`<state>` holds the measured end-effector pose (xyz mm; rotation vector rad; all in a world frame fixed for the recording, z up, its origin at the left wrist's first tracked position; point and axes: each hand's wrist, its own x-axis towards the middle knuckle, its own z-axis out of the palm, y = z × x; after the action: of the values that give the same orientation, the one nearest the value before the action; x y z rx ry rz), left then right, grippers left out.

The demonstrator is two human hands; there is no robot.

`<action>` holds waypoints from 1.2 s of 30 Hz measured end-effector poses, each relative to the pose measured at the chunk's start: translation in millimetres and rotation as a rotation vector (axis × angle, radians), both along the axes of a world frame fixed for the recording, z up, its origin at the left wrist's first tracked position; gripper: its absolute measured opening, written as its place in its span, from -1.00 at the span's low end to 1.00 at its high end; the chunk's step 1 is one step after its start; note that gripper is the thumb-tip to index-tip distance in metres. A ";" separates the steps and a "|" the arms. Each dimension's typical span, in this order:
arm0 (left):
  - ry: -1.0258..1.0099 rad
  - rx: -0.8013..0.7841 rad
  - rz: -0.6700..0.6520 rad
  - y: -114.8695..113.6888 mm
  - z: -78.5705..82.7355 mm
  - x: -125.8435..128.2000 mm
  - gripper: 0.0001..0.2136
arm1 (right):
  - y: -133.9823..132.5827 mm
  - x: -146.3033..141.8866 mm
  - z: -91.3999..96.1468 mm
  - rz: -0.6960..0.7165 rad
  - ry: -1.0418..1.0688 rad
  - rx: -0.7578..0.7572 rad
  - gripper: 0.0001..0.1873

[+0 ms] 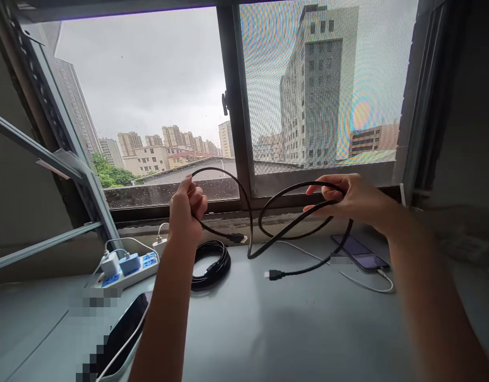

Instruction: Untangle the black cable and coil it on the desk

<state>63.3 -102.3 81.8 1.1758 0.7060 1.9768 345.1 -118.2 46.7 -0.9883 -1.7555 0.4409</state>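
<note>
A long black cable (250,249) is held up in front of the window by both hands. My left hand (186,209) is closed round one stretch of it, and a plug end (237,238) hangs just right of that hand. My right hand (354,199) pinches a loop of the same cable (292,223) between thumb and fingers. The cable's other plug (273,275) rests on the grey sill surface (288,329).
A coiled black cable (210,263) lies on the sill below my left hand. A white power strip (127,268) with chargers sits at the left. One phone (361,253) on a white lead lies at the right, another phone (123,334) at the lower left.
</note>
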 end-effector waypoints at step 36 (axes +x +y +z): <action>0.619 0.051 0.394 -5.4 -1.7 -28.2 -0.74 | -13.4 39.3 13.3 -0.162 0.900 0.220 -0.79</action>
<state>35.1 -107.7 80.1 1.8213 1.2850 1.9390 384.4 -131.6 60.0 -0.6137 -0.8808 0.4756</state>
